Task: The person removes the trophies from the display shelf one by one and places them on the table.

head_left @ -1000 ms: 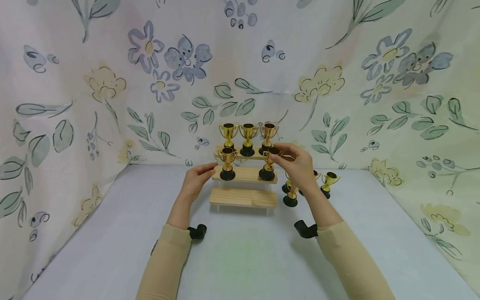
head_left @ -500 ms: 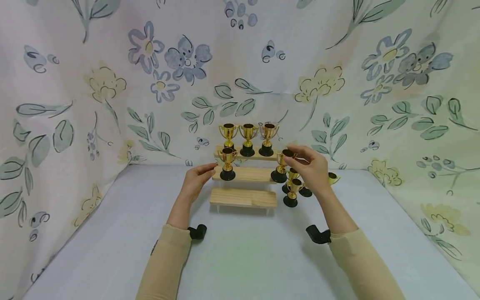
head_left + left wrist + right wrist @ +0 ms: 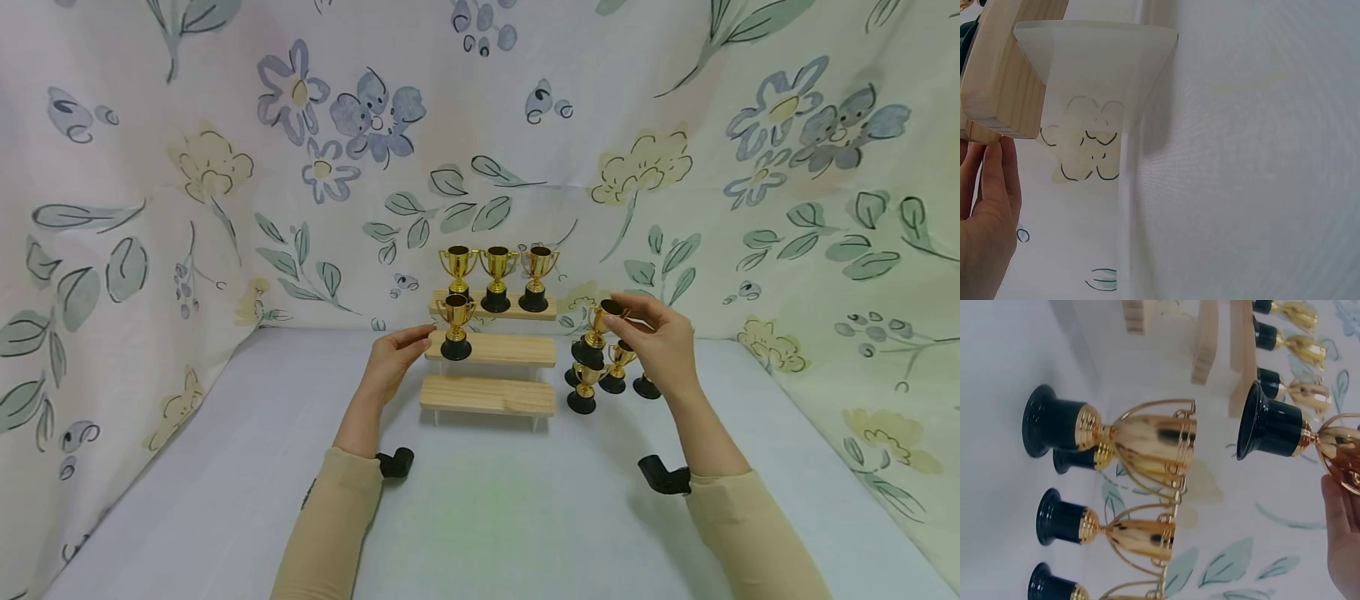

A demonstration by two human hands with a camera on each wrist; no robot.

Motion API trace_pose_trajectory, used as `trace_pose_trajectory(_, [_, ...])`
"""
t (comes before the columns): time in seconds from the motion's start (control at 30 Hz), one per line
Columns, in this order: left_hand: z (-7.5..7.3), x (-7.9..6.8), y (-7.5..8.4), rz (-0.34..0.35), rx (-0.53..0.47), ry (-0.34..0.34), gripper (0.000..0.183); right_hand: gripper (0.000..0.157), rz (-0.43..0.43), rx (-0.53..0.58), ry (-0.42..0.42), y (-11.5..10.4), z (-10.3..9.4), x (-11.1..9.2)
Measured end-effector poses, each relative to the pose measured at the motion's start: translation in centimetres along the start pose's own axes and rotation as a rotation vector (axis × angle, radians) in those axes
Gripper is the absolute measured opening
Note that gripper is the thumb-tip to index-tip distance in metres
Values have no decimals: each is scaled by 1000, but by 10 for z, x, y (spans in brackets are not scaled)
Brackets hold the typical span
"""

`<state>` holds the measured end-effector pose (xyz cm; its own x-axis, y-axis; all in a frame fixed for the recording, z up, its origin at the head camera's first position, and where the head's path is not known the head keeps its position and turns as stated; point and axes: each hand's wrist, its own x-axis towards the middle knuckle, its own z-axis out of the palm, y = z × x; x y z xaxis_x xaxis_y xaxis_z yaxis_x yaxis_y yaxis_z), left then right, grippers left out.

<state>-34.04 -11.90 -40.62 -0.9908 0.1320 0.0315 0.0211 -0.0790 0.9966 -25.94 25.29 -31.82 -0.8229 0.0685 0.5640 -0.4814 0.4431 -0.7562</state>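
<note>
Trophy (image 3: 596,337), tilted; your right hand's (image 3: 662,343) grip is pinching it above the standing trophies (image 3: 582,397); your left hand (image 3: 396,360), fingers straight, is touching the middle shelf (image 3: 506,348); you are needing a steady wrist so it clears the others.

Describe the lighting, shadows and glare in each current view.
Head: soft light, a faint greenish patch on the table, a soft shadow beside the right sleeve; left wrist: dimmer, turned sideways, a blurry shadow near the shelf support; right wrist: also sideways, bright reflections on the standing gold trophies, the held trophy cut off by the right edge.
</note>
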Motion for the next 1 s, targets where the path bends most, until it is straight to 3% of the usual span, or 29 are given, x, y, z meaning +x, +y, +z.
trace_pose_trajectory(0.47, [-1,0,0,7,-8,-13,42,36,65,-66,109,16,-28,-5])
trace_pose_trajectory(1.0, [0,-1,0,8,0,-12,42,38,122,-78,140,30,-40,-14])
